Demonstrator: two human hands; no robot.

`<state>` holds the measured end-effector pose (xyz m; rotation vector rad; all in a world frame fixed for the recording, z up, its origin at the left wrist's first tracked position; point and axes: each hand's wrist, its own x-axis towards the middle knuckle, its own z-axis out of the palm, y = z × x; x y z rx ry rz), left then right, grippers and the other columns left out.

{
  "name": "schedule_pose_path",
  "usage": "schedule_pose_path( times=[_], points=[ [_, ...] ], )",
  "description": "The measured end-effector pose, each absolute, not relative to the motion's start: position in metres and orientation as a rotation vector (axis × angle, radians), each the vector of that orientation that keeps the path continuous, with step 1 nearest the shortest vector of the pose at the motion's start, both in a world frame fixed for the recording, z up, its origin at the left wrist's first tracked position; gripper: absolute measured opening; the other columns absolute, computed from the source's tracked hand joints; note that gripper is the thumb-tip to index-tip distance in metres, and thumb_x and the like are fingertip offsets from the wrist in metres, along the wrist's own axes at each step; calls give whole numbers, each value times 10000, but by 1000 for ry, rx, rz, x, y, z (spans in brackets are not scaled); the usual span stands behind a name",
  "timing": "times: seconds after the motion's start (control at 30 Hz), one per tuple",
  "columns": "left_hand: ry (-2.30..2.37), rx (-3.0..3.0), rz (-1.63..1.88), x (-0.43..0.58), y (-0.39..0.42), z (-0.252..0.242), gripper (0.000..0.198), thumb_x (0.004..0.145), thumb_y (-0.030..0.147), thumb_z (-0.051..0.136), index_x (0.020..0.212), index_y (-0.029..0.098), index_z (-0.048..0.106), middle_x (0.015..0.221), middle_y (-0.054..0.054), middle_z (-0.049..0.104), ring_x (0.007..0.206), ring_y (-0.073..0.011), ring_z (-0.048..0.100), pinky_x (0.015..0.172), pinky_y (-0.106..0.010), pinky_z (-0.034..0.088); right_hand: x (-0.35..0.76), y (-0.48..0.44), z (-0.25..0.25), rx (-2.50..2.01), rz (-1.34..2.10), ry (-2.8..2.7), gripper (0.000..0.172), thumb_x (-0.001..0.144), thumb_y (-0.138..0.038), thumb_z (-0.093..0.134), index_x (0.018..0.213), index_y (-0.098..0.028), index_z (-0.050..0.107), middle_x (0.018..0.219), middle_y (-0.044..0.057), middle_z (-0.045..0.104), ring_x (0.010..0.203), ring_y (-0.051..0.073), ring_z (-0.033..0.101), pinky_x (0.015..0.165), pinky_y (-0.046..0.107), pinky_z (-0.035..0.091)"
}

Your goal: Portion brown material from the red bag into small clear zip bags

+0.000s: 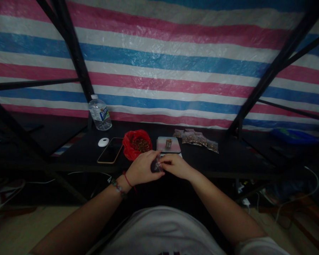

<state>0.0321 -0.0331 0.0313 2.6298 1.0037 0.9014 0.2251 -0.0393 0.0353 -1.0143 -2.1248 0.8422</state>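
Between my two hands is a small clear plastic bag (156,165), held just in front of the scale. My left hand (145,167) grips its left side between thumb and fingers. The fingertips of my right hand (177,165) pinch its right edge. A small metal cup (168,143) with brownish bits in it stands on the digital scale (175,149), just beyond my hands. To the left, an open red plastic bag (129,150) holds many small brass-coloured pieces. Several filled small bags (195,138) lie in a pile to the right of the scale.
A phone (110,151) and a white rounded object (103,142) lie left of the red bag. Behind them stands a clear plastic bottle (100,113). Black metal posts (77,60) rise on both sides before a striped plastic sheet (164,63). The black table's (228,159) front edge is near my forearms.
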Motion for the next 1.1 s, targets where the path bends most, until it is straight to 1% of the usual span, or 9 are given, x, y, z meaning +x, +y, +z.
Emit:
schedule_pose_path(
  times=[0.2,0.37,0.53,0.7,0.8,0.87,0.97,1.03,1.1],
  points=[
    [1064,2603,860,30,-32,36,667,640,477,733,1207,185,540,1128,-120,625,1024,-295,603,908,-424,476,227,-37,30,-1010,891,-2059,185,799,-144,573,869,-194,737,876,31,729,787,167,661,748,281,501],
    [1060,2578,829,28,-32,39,542,656,436,725,1100,170,562,1031,-96,631,931,-257,613,848,-387,490,226,-36,29,-1013,901,-2054,155,811,-177,581,841,-180,732,841,32,724,769,166,654,749,283,502],
    [1049,2572,817,27,-32,39,586,654,490,727,1112,172,547,1035,-84,627,931,-246,608,839,-376,489,225,-37,32,-1009,894,-2056,150,814,-194,576,831,-169,724,838,43,716,774,168,645,760,292,497],
    [1047,2557,848,26,-31,37,548,695,496,699,1114,176,553,1039,-83,632,948,-239,612,858,-370,487,228,-35,31,-966,875,-2070,143,822,-229,587,888,-193,708,889,39,702,796,159,631,783,299,490],
    [1090,2517,903,25,-27,33,547,708,493,689,1130,174,550,1082,-89,632,991,-244,609,884,-374,484,233,-24,27,-1023,747,-1934,293,803,-255,615,1091,-205,638,1035,56,661,808,144,607,763,295,493],
    [1139,2478,947,24,-23,30,533,722,487,677,1133,171,551,1110,-97,631,1016,-249,606,903,-380,481,238,-13,24,-1098,648,-1815,405,786,-261,625,1184,-206,575,1063,66,638,811,144,600,759,303,497],
    [1194,2413,1006,24,-17,25,533,724,473,676,1138,161,553,1146,-111,625,1054,-259,596,944,-393,466,249,9,22,-1207,478,-1774,404,777,-274,619,1169,-189,577,1047,77,638,897,180,607,803,341,495],
    [1207,2355,1046,24,-14,22,551,720,461,680,1156,152,545,1163,-123,618,1076,-265,589,961,-399,459,256,24,20,-1302,329,-1780,414,766,-280,628,1163,-171,588,1093,98,634,1009,218,592,884,382,473],
    [1205,2288,1083,24,-13,21,546,731,443,668,1170,146,538,1170,-132,614,1091,-269,583,970,-408,453,262,40,16,-1415,196,-1785,492,735,-286,664,1199,-150,574,1178,125,613,1112,252,557,980,421,418]
  ],
)
